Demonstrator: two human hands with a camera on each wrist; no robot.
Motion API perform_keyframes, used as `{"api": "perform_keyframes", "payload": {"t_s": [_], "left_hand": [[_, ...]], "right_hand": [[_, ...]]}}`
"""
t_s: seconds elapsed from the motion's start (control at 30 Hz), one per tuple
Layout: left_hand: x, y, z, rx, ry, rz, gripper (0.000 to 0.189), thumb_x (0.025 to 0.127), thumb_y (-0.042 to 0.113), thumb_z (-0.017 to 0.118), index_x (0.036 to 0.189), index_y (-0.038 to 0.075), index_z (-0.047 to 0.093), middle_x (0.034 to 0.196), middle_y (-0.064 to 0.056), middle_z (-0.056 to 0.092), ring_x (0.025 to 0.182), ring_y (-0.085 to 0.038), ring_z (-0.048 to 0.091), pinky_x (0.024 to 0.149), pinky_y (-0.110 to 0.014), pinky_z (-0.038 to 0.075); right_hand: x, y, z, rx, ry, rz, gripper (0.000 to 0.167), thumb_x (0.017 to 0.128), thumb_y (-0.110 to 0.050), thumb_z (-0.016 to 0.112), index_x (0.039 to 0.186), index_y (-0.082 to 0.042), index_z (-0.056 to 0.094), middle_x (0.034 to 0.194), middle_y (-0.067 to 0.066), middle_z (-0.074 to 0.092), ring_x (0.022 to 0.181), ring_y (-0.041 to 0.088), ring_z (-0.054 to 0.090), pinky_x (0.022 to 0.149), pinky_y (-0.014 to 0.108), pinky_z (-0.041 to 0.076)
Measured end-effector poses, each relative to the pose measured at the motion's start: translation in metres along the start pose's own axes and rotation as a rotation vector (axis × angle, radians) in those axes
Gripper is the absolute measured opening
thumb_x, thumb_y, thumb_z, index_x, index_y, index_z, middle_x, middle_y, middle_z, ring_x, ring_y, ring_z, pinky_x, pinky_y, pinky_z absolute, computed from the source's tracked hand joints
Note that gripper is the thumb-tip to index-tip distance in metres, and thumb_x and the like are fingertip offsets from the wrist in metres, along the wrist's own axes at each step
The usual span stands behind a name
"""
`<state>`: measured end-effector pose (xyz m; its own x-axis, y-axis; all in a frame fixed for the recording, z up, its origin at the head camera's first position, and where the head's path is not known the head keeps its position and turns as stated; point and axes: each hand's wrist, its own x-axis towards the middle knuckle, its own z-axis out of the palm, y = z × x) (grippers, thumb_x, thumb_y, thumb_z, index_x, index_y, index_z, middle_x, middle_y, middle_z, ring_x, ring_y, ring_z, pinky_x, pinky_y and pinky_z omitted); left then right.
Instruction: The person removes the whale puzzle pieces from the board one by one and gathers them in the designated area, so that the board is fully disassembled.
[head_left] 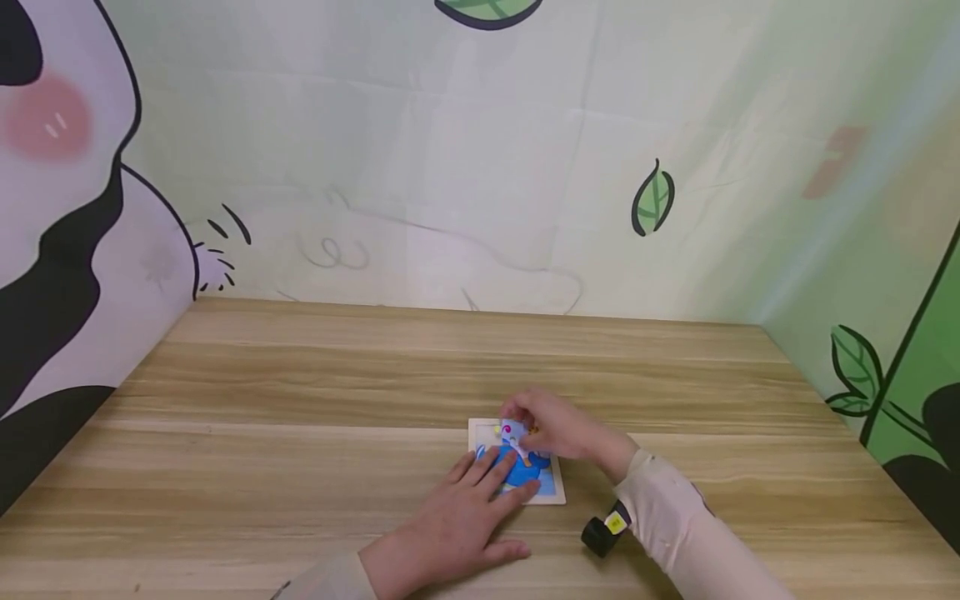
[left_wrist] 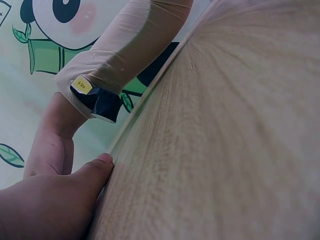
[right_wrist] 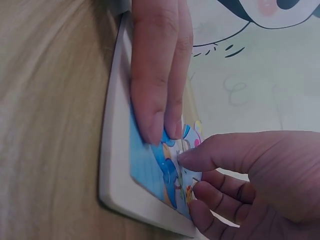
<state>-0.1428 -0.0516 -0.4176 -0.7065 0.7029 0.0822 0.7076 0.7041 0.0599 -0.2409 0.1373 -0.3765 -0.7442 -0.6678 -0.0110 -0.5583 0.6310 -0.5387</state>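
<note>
Wood-grain bench stretches well past the square, pale-rimmed blue picture board on both sides; bench's far edge meets the leaf-printed wall. Left hand spread, fingers straight on the board. Right hand arched; fingers pinch a pale-blue cartoon piece over the board's far half.

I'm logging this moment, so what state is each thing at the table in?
Picture puzzle: flat on the table, steadied under the left hand
Puzzle piece: pinched; whether fully seated, unclear
Left hand: fingers spread, resting on the puzzle
Right hand: fingers curled, pinching the piece
Black device: attached at the right wrist
</note>
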Motion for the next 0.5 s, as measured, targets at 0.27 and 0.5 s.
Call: {"api": "perform_keyframes", "payload": {"t_s": [0.27,0.5], "left_hand": [[0.0012,0.0002,0.0002,-0.007,-0.004,0.002,0.065,0.095,0.065,0.034,0.148,0.028,0.037,0.158,-0.011,0.029,0.147,-0.032,0.026,0.116,-0.051,0.028],[0.0008,-0.0002,-0.0004,-0.036,-0.01,0.012,0.065,0.095,0.064,0.035,0.149,0.027,0.037,0.158,-0.012,0.028,0.147,-0.033,0.025,0.116,-0.053,0.027]], "right_hand": [[-0.0018,0.0053,0.0026,0.067,0.055,-0.012,0.016,0.09,0.0,0.062,0.104,-0.005,0.061,0.1,0.006,0.064,0.094,0.018,0.059,0.086,0.03,0.052],[-0.0028,0.0059,0.0015,0.103,0.08,0.014,0.009,0.092,-0.003,0.06,0.099,-0.007,0.061,0.096,0.005,0.064,0.092,0.016,0.059,0.084,0.026,0.051]]}}
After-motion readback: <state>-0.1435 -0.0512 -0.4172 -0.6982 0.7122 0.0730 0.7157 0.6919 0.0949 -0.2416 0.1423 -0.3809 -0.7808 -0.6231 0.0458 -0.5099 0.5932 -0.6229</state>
